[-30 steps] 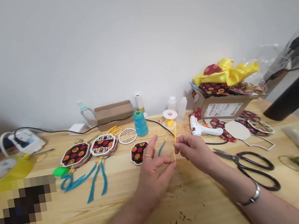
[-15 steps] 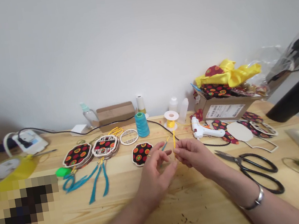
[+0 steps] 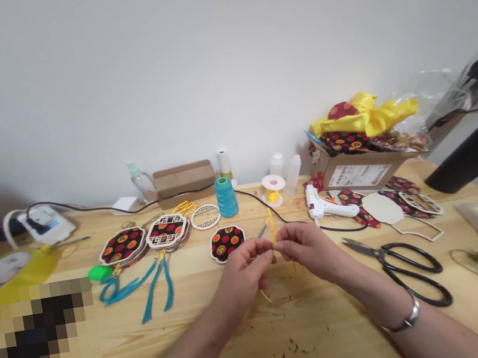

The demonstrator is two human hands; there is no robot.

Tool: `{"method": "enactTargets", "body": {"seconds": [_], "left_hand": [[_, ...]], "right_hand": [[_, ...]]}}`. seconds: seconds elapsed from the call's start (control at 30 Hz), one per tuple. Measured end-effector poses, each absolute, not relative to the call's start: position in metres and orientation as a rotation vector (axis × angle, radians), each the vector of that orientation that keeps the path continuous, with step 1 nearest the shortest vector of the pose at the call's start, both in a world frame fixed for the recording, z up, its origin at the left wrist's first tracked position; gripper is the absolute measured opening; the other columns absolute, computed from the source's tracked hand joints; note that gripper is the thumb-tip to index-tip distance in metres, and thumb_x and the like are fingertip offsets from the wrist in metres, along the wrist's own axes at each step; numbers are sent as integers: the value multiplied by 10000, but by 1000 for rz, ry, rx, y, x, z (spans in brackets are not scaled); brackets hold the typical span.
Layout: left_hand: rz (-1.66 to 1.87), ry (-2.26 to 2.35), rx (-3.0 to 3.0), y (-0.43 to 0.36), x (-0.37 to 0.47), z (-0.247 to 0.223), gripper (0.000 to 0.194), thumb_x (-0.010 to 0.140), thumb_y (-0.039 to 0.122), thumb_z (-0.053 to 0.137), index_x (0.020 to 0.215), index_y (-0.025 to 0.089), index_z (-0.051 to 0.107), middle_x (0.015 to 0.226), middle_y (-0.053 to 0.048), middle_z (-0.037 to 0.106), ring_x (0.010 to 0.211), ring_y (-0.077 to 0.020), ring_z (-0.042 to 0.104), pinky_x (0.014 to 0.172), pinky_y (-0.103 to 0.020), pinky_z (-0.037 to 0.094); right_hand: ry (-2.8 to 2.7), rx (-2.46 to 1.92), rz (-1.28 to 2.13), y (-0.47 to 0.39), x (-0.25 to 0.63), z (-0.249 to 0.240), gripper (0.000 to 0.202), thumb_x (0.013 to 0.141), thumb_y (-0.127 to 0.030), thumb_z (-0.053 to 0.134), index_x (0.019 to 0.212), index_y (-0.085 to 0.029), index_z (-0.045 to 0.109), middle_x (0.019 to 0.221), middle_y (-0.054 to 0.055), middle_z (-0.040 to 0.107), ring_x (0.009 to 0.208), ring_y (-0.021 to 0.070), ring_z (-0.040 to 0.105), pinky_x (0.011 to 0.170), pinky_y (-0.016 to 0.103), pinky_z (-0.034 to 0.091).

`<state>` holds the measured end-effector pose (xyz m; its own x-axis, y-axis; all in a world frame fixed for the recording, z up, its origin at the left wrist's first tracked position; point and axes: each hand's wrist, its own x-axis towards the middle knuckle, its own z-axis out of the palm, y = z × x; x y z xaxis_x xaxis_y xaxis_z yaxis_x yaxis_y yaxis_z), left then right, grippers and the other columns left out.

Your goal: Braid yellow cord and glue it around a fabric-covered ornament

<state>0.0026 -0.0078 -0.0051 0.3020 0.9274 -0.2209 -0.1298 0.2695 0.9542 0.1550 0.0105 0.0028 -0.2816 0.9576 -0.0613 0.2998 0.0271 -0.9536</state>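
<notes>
Near the middle of the table, my left hand (image 3: 249, 265) and my right hand (image 3: 307, 248) meet fingertip to fingertip. Both are closed in a pinch on a yellow cord (image 3: 273, 228), whose doubled length stands up from between them. A loose yellow end hangs below my left fingers. Just behind my left hand lies a scalloped plaque (image 3: 227, 242) covered in black fabric with red and yellow flowers. A thin strip of teal runs behind the left fingers. Beyond the hands stands a white spool of yellow cord (image 3: 273, 184). Exactly where the cord passes inside the fingers is hidden.
Large black-handled scissors (image 3: 409, 267) lie right of my right hand, and a white glue gun (image 3: 332, 208) is behind them. A teal thread cone (image 3: 226, 197) stands at the back. Stacked plaques (image 3: 168, 231) with teal tassels sit left. A cardboard box (image 3: 356, 172) holds fabric.
My left hand's spread fingers have closed in a pinch on the cord beside my right fingertips. Both hands have come together, and a yellow end now shows below the left hand.
</notes>
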Motion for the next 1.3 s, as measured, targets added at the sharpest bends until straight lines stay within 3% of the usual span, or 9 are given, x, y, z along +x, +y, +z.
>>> {"method": "enactTargets", "body": {"seconds": [0.13, 0.37, 0.6, 1.2, 1.3], "left_hand": [[901, 970, 1030, -6, 2, -7, 166, 754, 286, 577, 717, 126, 600, 633, 27, 509, 433, -17, 326, 406, -162, 229], [796, 823, 736, -2, -1, -8, 172, 690, 261, 672, 682, 105, 600, 569, 32, 476, 404, 2, 248, 366, -145, 125], [719, 781, 622, -2, -3, -6, 143, 662, 223, 696, 692, 109, 615, 553, 32, 488, 379, 16, 220, 359, -132, 106], [792, 936, 748, -2, -1, -9, 147, 642, 258, 679, 708, 130, 649, 539, 29, 519, 354, 1, 224, 342, -165, 92], [825, 973, 793, -2, 0, -9, 145, 634, 268, 681, 693, 138, 659, 463, 65, 433, 351, -10, 207, 345, -178, 83]], "right_hand": [[-1627, -1279, 1319, 11, 155, 3, 144, 732, -235, 530, 608, -163, 509, 532, -39, 476, 497, 73, 392, 469, 196, 305], [-1457, -1232, 1590, 10, 157, 12, 195, 689, -315, 597, 625, -155, 506, 506, -51, 457, 445, 53, 348, 415, 187, 235], [-1336, -1145, 1779, 10, 160, 10, 259, 664, -365, 653, 658, -151, 508, 497, -56, 474, 410, 36, 324, 399, 181, 187], [-1455, -1204, 1635, 8, 157, 11, 258, 685, -382, 625, 655, -153, 511, 499, -49, 473, 417, 44, 334, 392, 179, 217], [-1516, -1216, 1530, 8, 156, 12, 206, 697, -327, 601, 627, -155, 510, 503, -45, 460, 448, 54, 356, 411, 183, 247]]}}
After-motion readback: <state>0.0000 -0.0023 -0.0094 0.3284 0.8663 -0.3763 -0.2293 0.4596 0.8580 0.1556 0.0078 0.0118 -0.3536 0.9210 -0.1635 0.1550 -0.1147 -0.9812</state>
